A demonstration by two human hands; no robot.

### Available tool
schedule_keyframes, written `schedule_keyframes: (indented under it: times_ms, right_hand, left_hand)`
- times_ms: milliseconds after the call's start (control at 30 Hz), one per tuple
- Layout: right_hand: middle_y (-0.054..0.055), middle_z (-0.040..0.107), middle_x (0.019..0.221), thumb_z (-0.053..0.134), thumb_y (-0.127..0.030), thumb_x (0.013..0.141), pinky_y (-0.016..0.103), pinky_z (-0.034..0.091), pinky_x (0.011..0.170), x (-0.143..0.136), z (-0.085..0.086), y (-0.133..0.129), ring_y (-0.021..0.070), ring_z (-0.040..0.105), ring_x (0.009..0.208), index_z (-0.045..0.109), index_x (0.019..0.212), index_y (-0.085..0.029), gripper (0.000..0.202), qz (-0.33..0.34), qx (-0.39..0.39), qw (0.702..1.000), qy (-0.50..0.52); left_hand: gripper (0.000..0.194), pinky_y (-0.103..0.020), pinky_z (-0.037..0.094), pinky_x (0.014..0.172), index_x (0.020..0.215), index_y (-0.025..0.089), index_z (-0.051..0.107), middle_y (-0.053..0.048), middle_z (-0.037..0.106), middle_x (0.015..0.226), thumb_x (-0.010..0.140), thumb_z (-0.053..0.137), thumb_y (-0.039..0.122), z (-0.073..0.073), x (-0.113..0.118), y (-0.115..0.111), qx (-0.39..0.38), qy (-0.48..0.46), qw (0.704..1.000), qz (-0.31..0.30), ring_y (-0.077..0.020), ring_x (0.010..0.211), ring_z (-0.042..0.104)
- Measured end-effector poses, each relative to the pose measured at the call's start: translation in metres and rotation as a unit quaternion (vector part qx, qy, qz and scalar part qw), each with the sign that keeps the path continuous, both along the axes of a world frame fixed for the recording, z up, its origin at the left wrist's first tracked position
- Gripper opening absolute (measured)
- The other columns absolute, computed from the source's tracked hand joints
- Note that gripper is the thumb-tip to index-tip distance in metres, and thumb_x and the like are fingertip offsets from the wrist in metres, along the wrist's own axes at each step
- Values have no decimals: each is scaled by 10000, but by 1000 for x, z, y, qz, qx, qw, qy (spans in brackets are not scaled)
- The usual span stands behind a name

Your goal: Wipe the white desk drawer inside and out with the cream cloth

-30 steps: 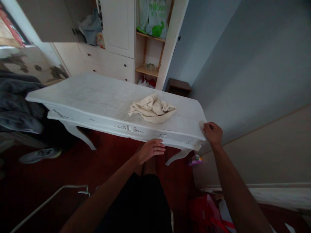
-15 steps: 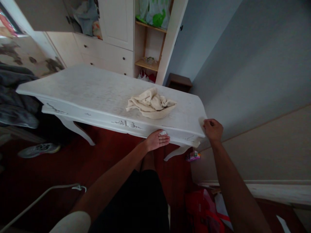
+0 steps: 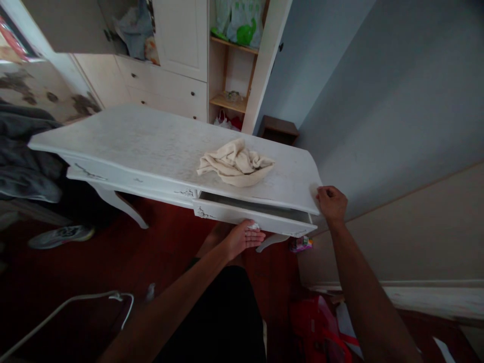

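A white table (image 3: 151, 136) with carved fronts spans the view, and its right-hand drawer (image 3: 227, 214) is pulled partway out, showing a dark gap behind the front. My left hand (image 3: 244, 238) has its fingers closed on the white drawer knob (image 3: 254, 226), which they partly cover. At the table's right front corner, my right hand (image 3: 333, 204) is curled closed against the edge; its fingertips are partly hidden. Between the two hands, farther back on the tabletop, lies a crumpled cream cloth (image 3: 238, 164).
Behind the table stands a white cabinet (image 3: 181, 60) with shelves and bags. A grey wall (image 3: 397, 101) closes off the right side. On the red floor (image 3: 166, 232) are a shoe (image 3: 62, 236), a white cable (image 3: 75, 297) and red bags (image 3: 313, 322).
The right-hand drawer has come out from closed to partly open, moving toward me with my left hand on its knob. My right hand has stayed at the table corner.
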State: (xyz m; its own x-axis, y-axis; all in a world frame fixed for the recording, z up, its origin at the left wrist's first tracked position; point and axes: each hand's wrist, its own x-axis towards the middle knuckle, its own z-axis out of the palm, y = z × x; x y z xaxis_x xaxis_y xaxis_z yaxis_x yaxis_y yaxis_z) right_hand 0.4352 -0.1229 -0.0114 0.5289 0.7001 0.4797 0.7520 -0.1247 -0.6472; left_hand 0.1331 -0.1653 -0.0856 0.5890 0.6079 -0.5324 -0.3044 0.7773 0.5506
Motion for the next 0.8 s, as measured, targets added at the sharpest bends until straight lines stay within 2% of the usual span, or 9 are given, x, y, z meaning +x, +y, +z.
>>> schedule_keyframes:
  times_ms: [133,333,433,600,800]
  right_hand:
    - [42,661,611,510,-387,732,292,448,648,0,0,0,183,581,600,678,714,-166,278,-7,-3,1000,-16]
    - [49,675,641,520,-457,733,308,444,664,7,-2,1,202,608,641,716,733,-163,353,30,-34,999,-32]
    - [50,687,651,573,-502,696,318,451,653,13,-2,1,212,619,644,733,727,-161,378,53,-69,996,2]
    - [60,719,689,666,-578,632,329,489,668,16,1,1,236,657,698,762,730,-159,440,82,-96,991,35]
    - [79,758,812,681,-599,620,349,527,722,14,4,1,266,689,787,779,772,-170,466,91,-116,988,53]
  left_hand:
    - [377,-270,552,717,780,70,668,-152,743,813,940,452,334,4,-6,-37,-18,3,999,26,-173,708,695]
    - [309,-288,552,739,844,83,671,-148,752,883,904,504,336,0,-15,-88,-31,-6,998,48,-187,774,710]
    - [326,-294,550,727,833,99,657,-143,753,876,824,604,420,-8,-18,-105,-18,-6,998,56,-193,767,708]
    - [487,-329,550,732,854,113,648,-151,753,881,695,696,571,-26,-26,-128,-2,4,999,52,-218,770,710]
    - [499,-390,546,809,879,126,652,-168,746,945,665,734,569,-45,-32,-159,-35,12,999,6,-262,845,717]
